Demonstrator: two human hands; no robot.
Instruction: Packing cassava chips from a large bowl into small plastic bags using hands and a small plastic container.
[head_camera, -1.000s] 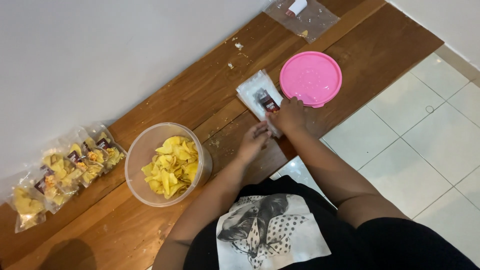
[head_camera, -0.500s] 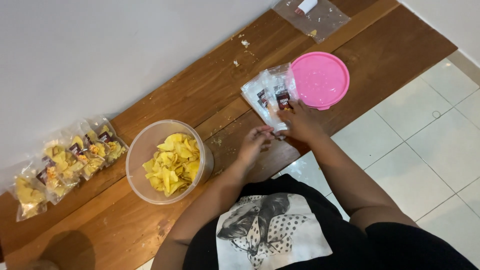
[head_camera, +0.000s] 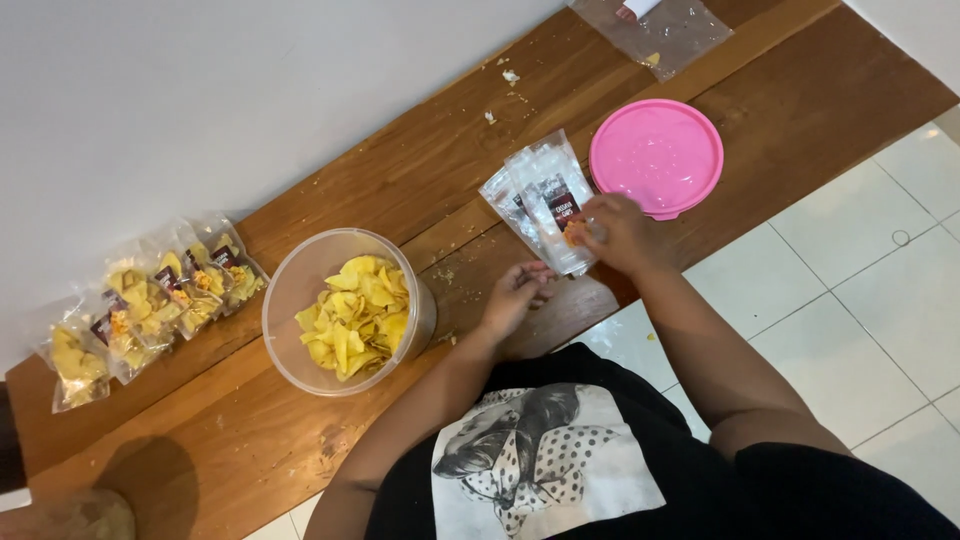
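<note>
Two hands: both rest low on the wooden tabletop (head_camera: 250, 450), just in front of the person's printed shirt.
Right hand (head_camera: 622, 232): fingers pinched shut on the lower edge of a clear empty pouch (head_camera: 553, 200); the fingertips themselves hide under the plastic.
Left hand (head_camera: 515, 295): fingers loosely curled and empty as far as shows, just below the pouch and not touching it.
Pouch stack: a few clear pouches with dark labels are fanned out, overlapping; how many cannot be told.
Pink lid (head_camera: 656, 157): lies flat, just right of the pouches, its near edge partly covered by the right hand.
Tub of yellow chips (head_camera: 345, 312): round, clear and open, left of the left hand.
Filled packets (head_camera: 150, 305): a row against the wall at far left; the end one is crumpled and hard to read.
Top edge: a clear bag (head_camera: 660, 30) is cut off by the frame.
Change: half a second ago the pouches lay closer together and the left hand was nearer the right; the lid and tub have not moved.
</note>
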